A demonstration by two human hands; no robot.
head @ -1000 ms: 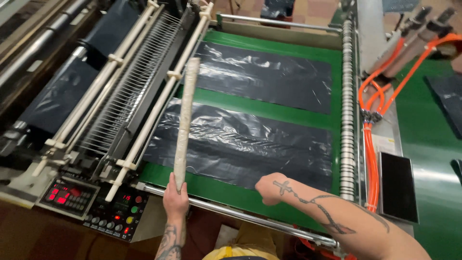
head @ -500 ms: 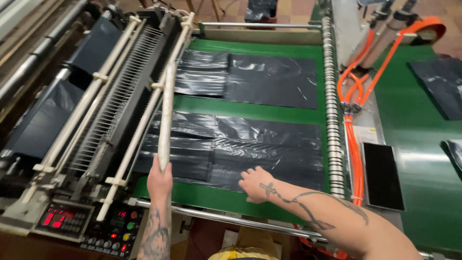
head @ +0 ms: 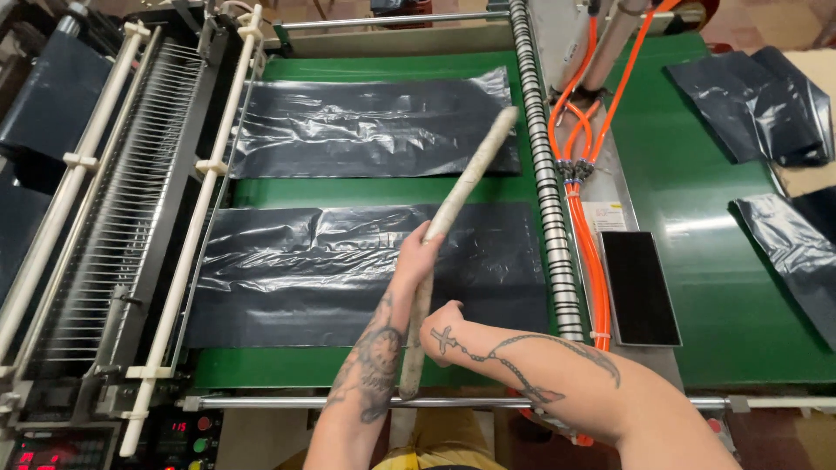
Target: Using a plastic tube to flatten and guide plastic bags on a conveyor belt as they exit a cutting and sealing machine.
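A long pale stick [head: 470,174] slants over the green belt [head: 261,365], its tip pointing to the far right. My left hand [head: 416,257] grips it near the middle. My right hand [head: 444,324] is curled around its lower part, close to the front metal bar [head: 279,403]. Under the stick lies a flat stack of black plastic bags [head: 305,270]. A second stack of black bags [head: 366,126] lies farther back on the belt.
White rails and a wire comb [head: 192,226] run along the left. A ribbed roller [head: 544,191], orange hoses [head: 575,165] and a flat black slab [head: 640,287] sit to the right. More black bags [head: 758,96] lie on the right belt. A control panel [head: 52,448] glows red at bottom left.
The stick swung from the left rails to slant right across the near bags. My right hand left the bags and closed on the stick's lower part. My left hand moved up the stick.
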